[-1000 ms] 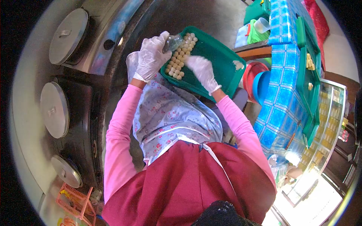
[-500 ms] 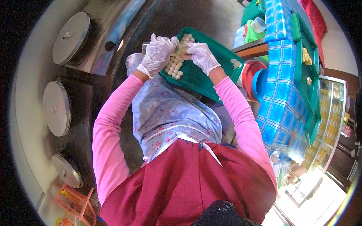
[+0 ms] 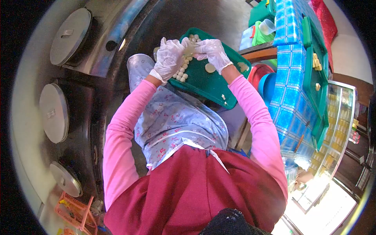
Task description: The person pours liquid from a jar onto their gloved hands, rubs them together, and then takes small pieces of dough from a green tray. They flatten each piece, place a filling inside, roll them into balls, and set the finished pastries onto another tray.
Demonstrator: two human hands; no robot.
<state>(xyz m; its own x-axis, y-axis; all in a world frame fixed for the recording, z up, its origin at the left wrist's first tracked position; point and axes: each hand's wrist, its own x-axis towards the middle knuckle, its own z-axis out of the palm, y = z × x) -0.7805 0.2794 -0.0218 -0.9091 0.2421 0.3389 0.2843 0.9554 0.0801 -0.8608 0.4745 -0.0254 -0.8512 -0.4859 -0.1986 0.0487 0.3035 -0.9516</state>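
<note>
Both my hands wear thin, clear-white gloves and work over a green tray (image 3: 199, 84). My left hand (image 3: 169, 58) is closed above the tray's left side, and my right hand (image 3: 212, 55) is closed at its right. Between their fingertips is a pale, translucent thin piece (image 3: 189, 48); I cannot tell what it is. Small white dough balls (image 3: 181, 74) sit in rows under and beside my left hand, partly hidden by it. A flat, round pale disc (image 3: 210, 68) lies on the tray just below my right hand. Small pale scraps (image 3: 223, 96) lie near the tray's lower corner.
Several lidded pots (image 3: 54, 113) are set in a dark stove at left. At right is a table with a blue checked cloth (image 3: 288, 94), bearing green trays (image 3: 314, 92). Red (image 3: 258, 72) and blue basins (image 3: 268, 86) stand between. An orange basket (image 3: 76, 211) is at lower left.
My right hand has shifted slightly up, and the round disc and the scraps now show on the tray. My left hand has moved a little right. The pale piece stays between the hands.
</note>
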